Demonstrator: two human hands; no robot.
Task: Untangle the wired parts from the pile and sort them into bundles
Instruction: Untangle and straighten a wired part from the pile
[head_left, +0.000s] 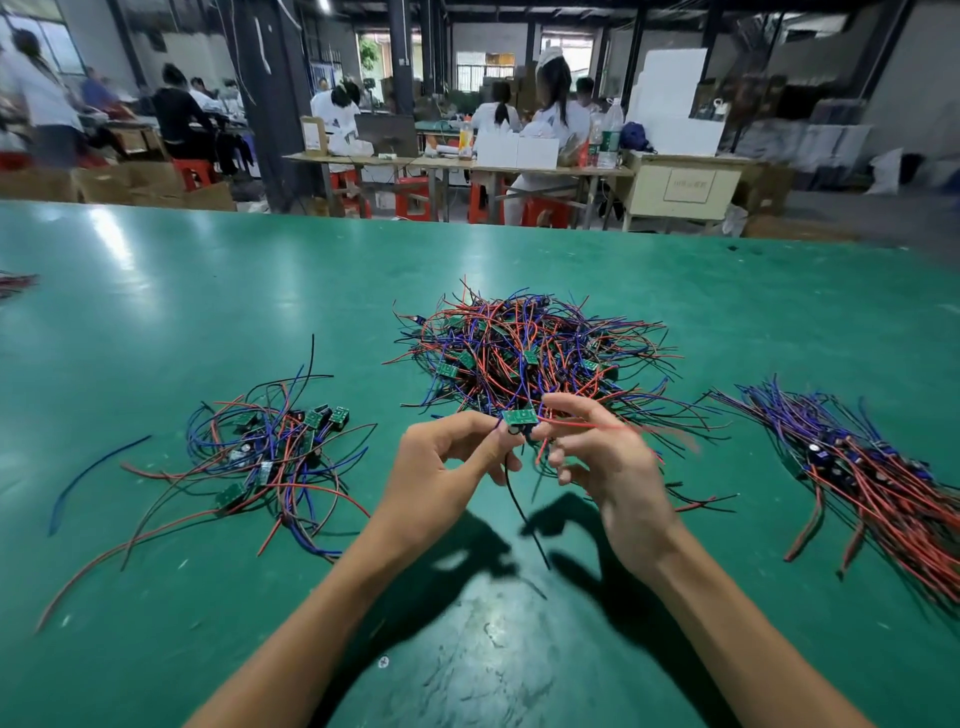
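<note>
A tangled pile of small green circuit boards with red, blue and black wires lies on the green table, just beyond my hands. My left hand and my right hand together pinch one small green board held above the table in front of the pile. A red wire runs right from the board through my right fingers, and a black wire hangs down between my hands. A loose smaller heap lies at the left. A straightened bundle lies at the right.
A single blue wire lies far left, and a few more wires sit at the table's left edge. Beyond the far edge, several people sit at wooden benches among red stools and cardboard boxes.
</note>
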